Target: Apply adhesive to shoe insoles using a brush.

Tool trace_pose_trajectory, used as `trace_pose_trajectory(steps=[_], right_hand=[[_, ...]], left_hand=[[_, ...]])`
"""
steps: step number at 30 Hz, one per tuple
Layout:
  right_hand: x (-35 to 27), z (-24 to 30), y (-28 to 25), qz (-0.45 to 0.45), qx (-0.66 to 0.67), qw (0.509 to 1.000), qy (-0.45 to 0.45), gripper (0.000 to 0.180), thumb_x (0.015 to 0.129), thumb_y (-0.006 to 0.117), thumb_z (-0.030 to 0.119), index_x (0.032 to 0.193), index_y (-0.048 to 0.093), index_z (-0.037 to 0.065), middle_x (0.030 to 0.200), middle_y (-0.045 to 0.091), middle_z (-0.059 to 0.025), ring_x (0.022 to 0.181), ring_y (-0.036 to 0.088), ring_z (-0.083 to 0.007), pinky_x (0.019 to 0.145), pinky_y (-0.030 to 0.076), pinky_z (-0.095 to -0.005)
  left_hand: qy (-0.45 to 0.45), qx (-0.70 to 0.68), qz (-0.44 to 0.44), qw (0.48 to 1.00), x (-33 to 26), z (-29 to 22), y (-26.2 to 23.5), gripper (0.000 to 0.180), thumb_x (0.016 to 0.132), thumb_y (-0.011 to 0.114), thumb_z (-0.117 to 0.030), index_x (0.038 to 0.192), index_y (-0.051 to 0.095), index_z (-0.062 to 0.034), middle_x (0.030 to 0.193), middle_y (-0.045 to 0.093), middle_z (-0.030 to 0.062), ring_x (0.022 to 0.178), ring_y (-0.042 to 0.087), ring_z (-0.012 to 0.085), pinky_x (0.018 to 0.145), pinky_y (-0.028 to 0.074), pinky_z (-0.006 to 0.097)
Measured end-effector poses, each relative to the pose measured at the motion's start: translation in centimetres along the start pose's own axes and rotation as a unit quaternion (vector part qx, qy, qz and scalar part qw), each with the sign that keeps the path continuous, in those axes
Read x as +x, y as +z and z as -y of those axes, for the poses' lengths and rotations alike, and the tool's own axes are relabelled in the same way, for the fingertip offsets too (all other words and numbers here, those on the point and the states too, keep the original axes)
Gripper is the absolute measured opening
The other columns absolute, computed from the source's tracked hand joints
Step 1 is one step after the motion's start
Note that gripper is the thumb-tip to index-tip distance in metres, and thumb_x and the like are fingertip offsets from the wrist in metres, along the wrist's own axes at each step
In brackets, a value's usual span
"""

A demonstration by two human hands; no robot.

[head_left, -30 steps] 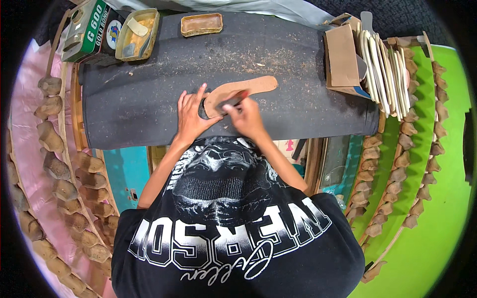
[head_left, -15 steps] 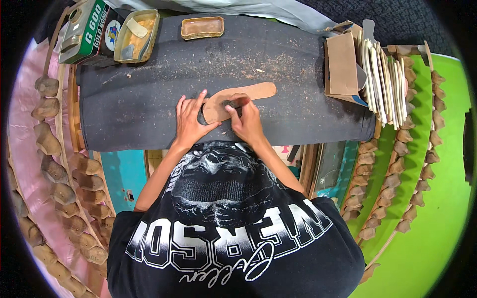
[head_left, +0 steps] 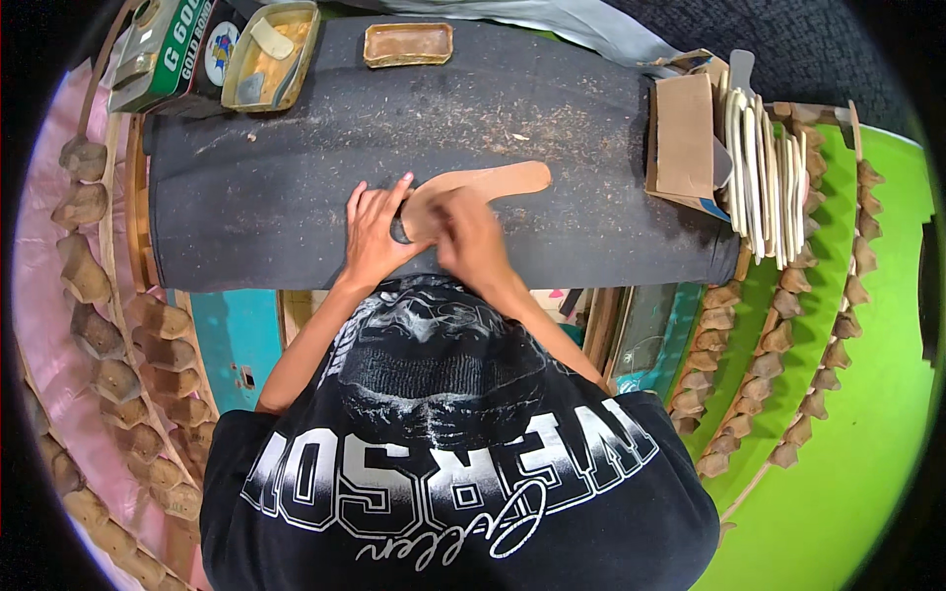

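Note:
A tan shoe-sole-shaped piece [head_left: 512, 178] lies across the dark tabletop, its narrow end toward the right. My left hand [head_left: 374, 231] rests at its wide left end, fingers spread and thumb along the piece's near edge. Beside that hand, a dark curved thing [head_left: 398, 229] peeks out from under the wide end; its kind is unclear. Over the near edge of the tan piece, my right hand [head_left: 473, 239] is blurred by motion with its fingers curled. The small dark lump seen in those fingers half a second ago is hidden now.
Shavings and dust speckle the dark tabletop [head_left: 591, 227]. Along the far side stand a green-and-black can [head_left: 163, 54], a tub [head_left: 233, 84] with scraps and a shallow tray [head_left: 408, 46]. A cardboard box [head_left: 682, 138] with pale flat patterns [head_left: 764, 177] sits at right. Shoe lasts [head_left: 84, 271] line racks on both sides.
My right hand has moved a little nearer to me and left over the tan piece, covering the dark lump. My left hand keeps its place on the piece. The view has shifted slightly.

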State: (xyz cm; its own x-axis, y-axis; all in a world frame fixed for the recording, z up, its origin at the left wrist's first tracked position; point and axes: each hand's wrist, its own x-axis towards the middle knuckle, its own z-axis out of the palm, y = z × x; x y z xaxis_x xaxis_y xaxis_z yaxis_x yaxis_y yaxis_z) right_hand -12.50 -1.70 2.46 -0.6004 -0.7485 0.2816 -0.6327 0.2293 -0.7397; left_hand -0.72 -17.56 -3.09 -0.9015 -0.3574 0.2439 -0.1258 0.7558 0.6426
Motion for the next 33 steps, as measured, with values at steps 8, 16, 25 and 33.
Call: trace_pose_trajectory(steps=[8,16,25,33], right_hand=[[1.9,-6.5,-8.0,-0.194,-0.094,0.958,0.188,0.021,0.092,0.07,0.004,0.112,0.066,0.004,0.1,0.067,-0.0175,0.09,0.064,-0.0364,0.081,0.053,-0.0467],[0.1,0.9,0.5,0.016,0.011,0.999,-0.032,0.029,0.076,0.072,-0.004,0.104,0.066,0.003,0.102,0.066,-0.017,0.093,0.066,-0.0383,0.08,0.053,-0.0466],[0.3,-9.3,-10.1,-0.287,-0.123,0.934,0.172,0.023,0.099,0.074,0.011,0.117,0.064,-0.001,0.103,0.07,-0.0129,0.093,0.069,-0.0229,0.085,0.056,-0.037],[8.9,-8.3,-8.5,-0.308,0.325,0.87,0.205,0.016,0.106,0.066,0.01,0.12,0.062,0.006,0.116,0.063,-0.008,0.102,0.068,-0.0181,0.088,0.067,-0.0383]], left_hand=[[-0.007,-0.007,0.006,1.0,-0.1,-0.7,-0.4,0.115,0.066,0.097,-0.046,0.163,0.044,-0.0141,0.125,0.072,0.0064,0.121,0.062,0.0292,0.127,0.026,0.056],[-0.003,-0.012,0.007,1.0,-0.2,0.2,0.3,0.111,0.069,0.095,-0.047,0.164,0.045,-0.0177,0.122,0.07,0.0072,0.12,0.061,0.0286,0.127,0.026,0.056],[-0.001,0.002,0.005,1.0,-0.1,-0.3,-0.9,0.117,0.067,0.099,-0.048,0.164,0.042,-0.0146,0.126,0.072,0.006,0.123,0.062,0.0306,0.127,0.026,0.059],[-0.04,-0.072,-0.032,0.996,6.6,-0.3,-4.1,0.106,0.073,0.094,-0.051,0.162,0.048,-0.0167,0.148,0.053,0.0184,0.136,0.053,0.0409,0.123,0.036,0.056]])
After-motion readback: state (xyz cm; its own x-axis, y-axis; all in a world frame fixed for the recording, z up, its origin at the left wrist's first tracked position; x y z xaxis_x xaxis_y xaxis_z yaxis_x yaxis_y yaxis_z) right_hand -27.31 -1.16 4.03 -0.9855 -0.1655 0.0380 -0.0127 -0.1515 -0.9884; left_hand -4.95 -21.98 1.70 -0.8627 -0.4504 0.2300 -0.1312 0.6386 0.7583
